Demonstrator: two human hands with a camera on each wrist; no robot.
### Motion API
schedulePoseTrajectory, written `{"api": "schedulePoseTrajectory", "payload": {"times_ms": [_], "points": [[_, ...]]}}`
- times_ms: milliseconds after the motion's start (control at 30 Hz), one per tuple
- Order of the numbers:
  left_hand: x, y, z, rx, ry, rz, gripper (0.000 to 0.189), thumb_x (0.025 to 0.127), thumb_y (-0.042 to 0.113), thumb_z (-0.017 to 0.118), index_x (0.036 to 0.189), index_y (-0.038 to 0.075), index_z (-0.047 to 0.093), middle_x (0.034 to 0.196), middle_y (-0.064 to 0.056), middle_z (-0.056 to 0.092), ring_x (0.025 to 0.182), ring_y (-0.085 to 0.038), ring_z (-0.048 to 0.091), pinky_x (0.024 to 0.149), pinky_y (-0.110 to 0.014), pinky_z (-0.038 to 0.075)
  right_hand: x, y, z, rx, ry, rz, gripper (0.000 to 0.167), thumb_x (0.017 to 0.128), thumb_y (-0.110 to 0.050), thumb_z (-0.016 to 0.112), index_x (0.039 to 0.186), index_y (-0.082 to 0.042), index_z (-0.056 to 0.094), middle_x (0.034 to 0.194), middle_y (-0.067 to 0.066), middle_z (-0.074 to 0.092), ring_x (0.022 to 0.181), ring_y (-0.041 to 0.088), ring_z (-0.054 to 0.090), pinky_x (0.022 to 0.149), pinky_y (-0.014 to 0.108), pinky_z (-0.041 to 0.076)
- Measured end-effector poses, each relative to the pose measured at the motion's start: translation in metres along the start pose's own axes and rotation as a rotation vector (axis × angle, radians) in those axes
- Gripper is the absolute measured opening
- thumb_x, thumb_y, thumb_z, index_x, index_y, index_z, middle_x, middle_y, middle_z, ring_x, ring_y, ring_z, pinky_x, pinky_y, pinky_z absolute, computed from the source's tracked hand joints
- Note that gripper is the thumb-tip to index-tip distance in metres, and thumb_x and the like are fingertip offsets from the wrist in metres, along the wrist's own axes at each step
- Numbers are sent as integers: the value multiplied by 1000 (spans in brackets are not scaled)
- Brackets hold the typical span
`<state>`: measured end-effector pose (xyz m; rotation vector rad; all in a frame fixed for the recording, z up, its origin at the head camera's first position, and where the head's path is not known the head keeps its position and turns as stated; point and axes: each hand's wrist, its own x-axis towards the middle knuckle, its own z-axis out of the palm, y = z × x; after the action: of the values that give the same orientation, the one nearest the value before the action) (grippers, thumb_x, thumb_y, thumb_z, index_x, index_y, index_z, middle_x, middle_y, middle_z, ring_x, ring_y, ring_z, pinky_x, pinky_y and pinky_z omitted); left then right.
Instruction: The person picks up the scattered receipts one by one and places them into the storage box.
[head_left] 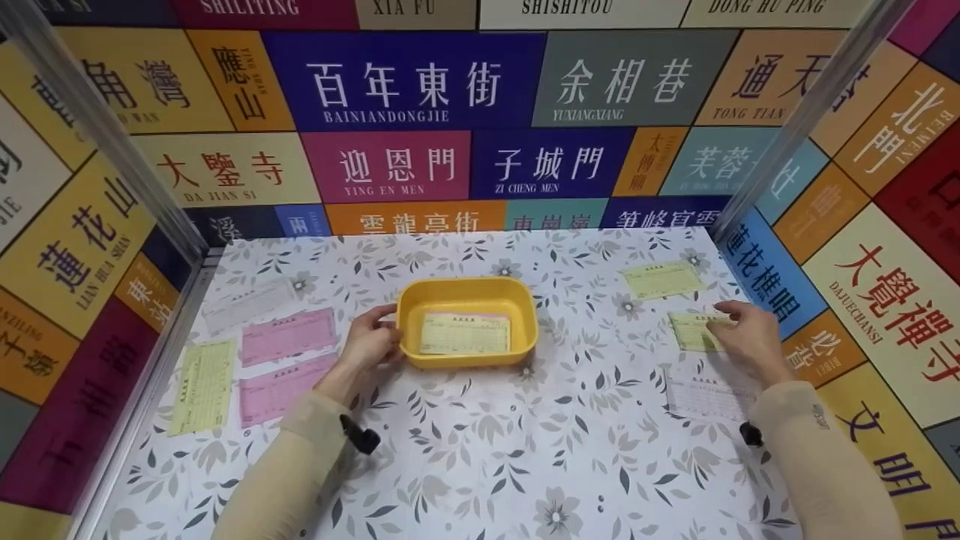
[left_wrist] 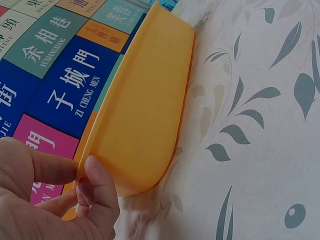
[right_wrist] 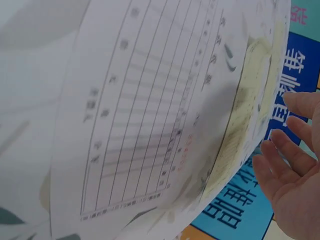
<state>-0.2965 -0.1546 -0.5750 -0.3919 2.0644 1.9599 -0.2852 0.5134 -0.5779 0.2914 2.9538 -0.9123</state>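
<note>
Yellow tub [head_left: 466, 295]: on the patterned surface [head_left: 574, 431], near the middle, between the two hands.
Inside the tub: a printed yellow-green slip [head_left: 465, 337] lying flat, with a pink edge [head_left: 498, 317] showing behind it.
Left hand [head_left: 373, 339]: at the tub's left end — thumb and forefinger pinch the rim.
Right hand [head_left: 754, 341]: fingers loosely spread and apart, gripping nothing; it is over the right end of a small yellow-green form [head_left: 691, 332] (whether any fingertip touches the paper, I cannot tell).
Right-side papers: another yellow-green form [head_left: 661, 280] farther back, and a white form [head_left: 705, 395] nearer, just in front of the small one.
Left-side papers: a white sheet [head_left: 249, 306] at the back, two pink forms [head_left: 288, 337] one in front of the other, and a yellow-green sheet [head_left: 202, 388] turned lengthwise at the far left.
Arms: beige sleeves [head_left: 829, 454], a black fitting [head_left: 363, 437] at the left wrist.
Walls: colourful panels [head_left: 405, 82] with Chinese lettering.
</note>
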Motion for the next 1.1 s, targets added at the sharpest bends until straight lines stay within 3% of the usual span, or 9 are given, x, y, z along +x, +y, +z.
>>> {"api": "schedulePoseTrajectory", "payload": {"times_ms": [167,233,367,467,600,767,867,967,1100], "points": [[1,1,0,17,6,-16,70,96,-5,60,164,12,56,128,-16,63,69,-11,60,67,-27,58,2,11,-9,9,-46,57,70,107,-30,68,166,2,48,168,40,43,156,63,37,126,81,33],[1,1,1,21,7,-18,70,96,-6,60,163,13,57,129,-16,64,69,-11,60,67,-27,58,2,15,-11,-2,-51,62,72,106,-29,69,166,3,46,169,41,41,156,64,37,124,79,39],[2,2,1,27,13,-35,70,97,-5,60,164,14,57,132,-17,64,71,-12,61,69,-28,59,-1,19,-15,37,-75,102,75,105,-24,70,169,3,41,170,42,36,140,55,52,89,58,66],[2,2,2,28,18,-49,69,98,-5,60,164,15,57,132,-16,63,72,-11,62,70,-27,60,-1,21,-15,62,-86,149,76,105,-21,69,171,0,39,170,42,35,113,42,65,59,42,62],[2,2,2,16,17,-33,69,97,-5,61,164,13,56,130,-18,64,70,-11,61,67,-27,58,5,24,-15,9,-91,141,74,103,-17,63,171,2,39,168,44,35,112,47,65,56,38,60],[2,1,3,2,16,-5,69,95,-7,60,162,11,57,121,-15,64,67,-11,58,64,-26,55,14,30,-20,-84,-132,78,84,91,-10,64,169,6,37,168,48,33,138,62,41,67,45,62],[2,0,3,-14,15,17,71,93,-9,59,161,8,58,113,-12,62,64,-11,56,61,-26,52,18,32,-22,-167,-164,47,91,85,-12,68,169,8,37,166,48,35,142,68,40,95,66,61],[1,1,4,-16,11,26,71,92,-10,58,161,8,59,115,-13,62,63,-11,54,60,-27,50,21,34,-23,-218,-207,68,93,88,-19,69,169,7,34,167,48,33,150,73,33,122,83,38],[1,2,4,1,13,9,71,93,-8,59,162,12,59,125,-17,64,67,-11,56,64,-28,52,23,33,-24,-221,-252,111,94,91,-24,69,171,6,31,169,48,29,154,75,26,126,88,24]]}}
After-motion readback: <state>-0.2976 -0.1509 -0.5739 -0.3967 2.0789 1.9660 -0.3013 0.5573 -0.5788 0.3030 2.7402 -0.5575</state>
